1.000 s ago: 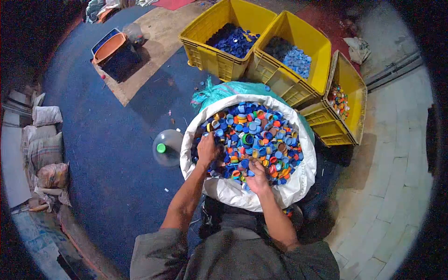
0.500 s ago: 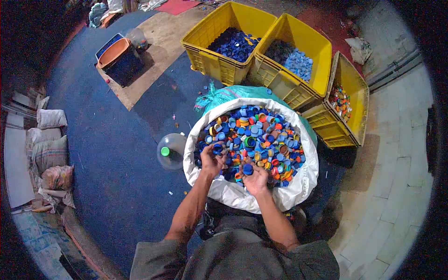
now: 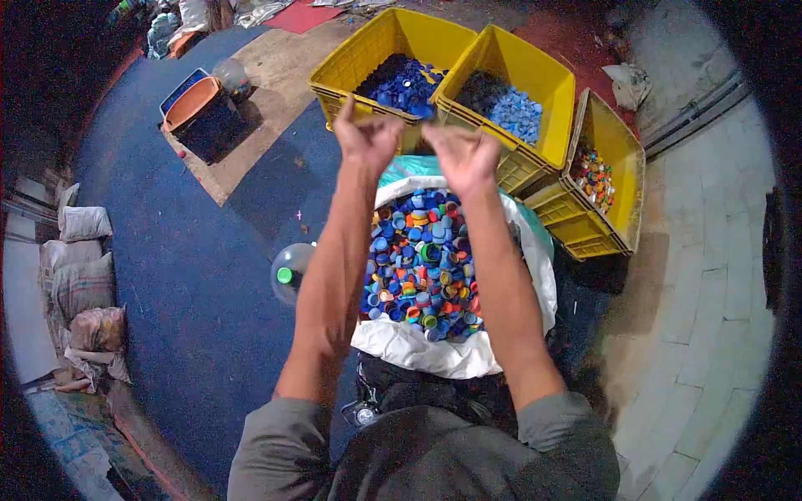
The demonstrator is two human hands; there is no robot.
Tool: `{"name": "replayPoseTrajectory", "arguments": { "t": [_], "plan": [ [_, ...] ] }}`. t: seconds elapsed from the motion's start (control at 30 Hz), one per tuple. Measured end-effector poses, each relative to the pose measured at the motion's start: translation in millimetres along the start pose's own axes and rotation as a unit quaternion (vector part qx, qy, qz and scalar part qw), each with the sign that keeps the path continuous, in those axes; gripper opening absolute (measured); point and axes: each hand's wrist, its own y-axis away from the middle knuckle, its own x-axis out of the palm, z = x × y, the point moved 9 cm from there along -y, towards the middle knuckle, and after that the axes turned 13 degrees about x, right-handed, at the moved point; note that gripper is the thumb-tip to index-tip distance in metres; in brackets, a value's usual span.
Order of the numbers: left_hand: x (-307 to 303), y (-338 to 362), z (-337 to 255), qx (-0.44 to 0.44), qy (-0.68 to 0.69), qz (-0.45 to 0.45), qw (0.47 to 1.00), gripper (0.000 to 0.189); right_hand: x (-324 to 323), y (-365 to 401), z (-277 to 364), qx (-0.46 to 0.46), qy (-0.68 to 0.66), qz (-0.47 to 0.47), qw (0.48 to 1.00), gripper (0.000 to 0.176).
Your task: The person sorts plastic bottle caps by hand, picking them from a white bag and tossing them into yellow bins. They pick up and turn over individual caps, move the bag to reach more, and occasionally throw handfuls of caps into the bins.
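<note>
My left hand (image 3: 368,140) is stretched forward at the near wall of the left yellow crate (image 3: 334,82). Its fingers are apart, and no cap shows in it. Beside it, my right hand (image 3: 468,157) reaches toward the gap between the left crate and the middle yellow crate (image 3: 543,73), fingers extended and slightly blurred. Dark blue caps (image 3: 393,82) lie in the left crate; light blue caps (image 3: 516,115) and darker ones fill part of the middle crate. Below my forearms stands a white sack (image 3: 535,284) full of mixed bottle caps (image 3: 422,250), partly hidden by my arms.
A third yellow crate (image 3: 622,179) on the right holds multicoloured caps. A clear jug with a green cap (image 3: 285,275) lies left of the sack. Farther left are an orange tub (image 3: 190,104) and filled sacks (image 3: 83,275) along the wall.
Both hands have moved up and forward from the sack to the crates. The blue caps seen in each hand earlier no longer show there, and the fingers have opened.
</note>
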Motion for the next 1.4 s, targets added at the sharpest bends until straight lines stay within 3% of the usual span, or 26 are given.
{"name": "replayPoseTrajectory", "arguments": {
  "t": [0.07,0.17,0.2,0.27,0.37,0.4,0.5,0.53,0.6,0.7,0.8,0.9,1.0,1.17,1.27,1.4],
  "plan": [
    [40.2,2.4,-20.3,-0.01,0.079,-0.052,0.996,0.043,19.9,-5.4,20.2,-0.01,-0.017,0.076,0.997,0.023],
    [17.6,7.9,-27.1,-0.002,0.04,-0.063,0.997,0.045,2.0,-7.9,30.4,-0.034,0.026,0.08,0.996,0.028],
    [-12.0,11.8,-23.8,0.002,0.011,-0.09,0.996,0.052,-14.4,-4.1,28.6,-0.043,0.01,0.042,0.998,0.035],
    [-70.9,20.5,-17.5,0.004,-0.048,-0.143,0.989,0.088,-59.1,22.9,16.9,-0.062,-0.022,-0.04,0.997,0.053],
    [-159.5,67.7,8.0,-0.009,-0.064,-0.213,0.975,0.071,-153.0,48.6,-14.6,-0.039,-0.033,-0.067,0.996,0.045],
    [-179.5,86.5,20.7,-0.035,-0.031,-0.222,0.974,0.044,-175.7,63.2,-27.9,-0.024,-0.017,-0.053,0.998,0.039],
    [-233.9,152.1,45.1,-0.07,-0.092,-0.247,0.962,0.026,-228.7,120.7,-63.8,-0.026,0.126,-0.175,0.976,0.036],
    [-225.1,182.2,41.2,-0.076,-0.16,-0.32,0.931,0.02,-248.6,136.2,-73.7,-0.012,0.153,-0.227,0.962,0.032],
    [-250.8,199.9,58.7,-0.099,-0.143,-0.214,0.961,0.019,-266.1,162.7,-80.4,-0.026,0.316,-0.285,0.905,0.031],
    [-244.3,235.9,62.3,-0.168,-0.191,-0.205,0.945,0.015,-264.6,175.0,-77.1,-0.065,0.501,-0.324,0.8,0.03],
    [-260.6,239.6,62.5,-0.09,-0.264,-0.202,0.939,0.013,-251.0,176.2,-73.5,-0.103,0.618,-0.331,0.705,0.027],
    [-257.7,246.7,56.9,-0.076,-0.296,-0.193,0.933,0.007,-237.2,168.4,-72.1,-0.175,0.721,-0.298,0.6,0.024],
    [-251.0,253.5,45.4,-0.058,-0.328,-0.22,0.917,0.008,-226.4,159.1,-73.0,-0.234,0.751,-0.262,0.559,0.023],
    [-268.0,257.0,36.0,-0.054,-0.365,-0.21,0.905,0.013,-206.0,137.1,-82.1,-0.218,0.814,-0.23,0.488,0.026],
    [-263.2,262.2,29.7,-0.055,-0.392,-0.209,0.894,0.013,-189.6,121.1,-87.9,-0.207,0.817,-0.22,0.492,0.028],
    [-250.0,269.0,23.3,-0.055,-0.424,-0.218,0.877,0.013,-192.6,95.2,-100.0,-0.201,0.838,-0.218,0.458,0.036]
  ]
}}
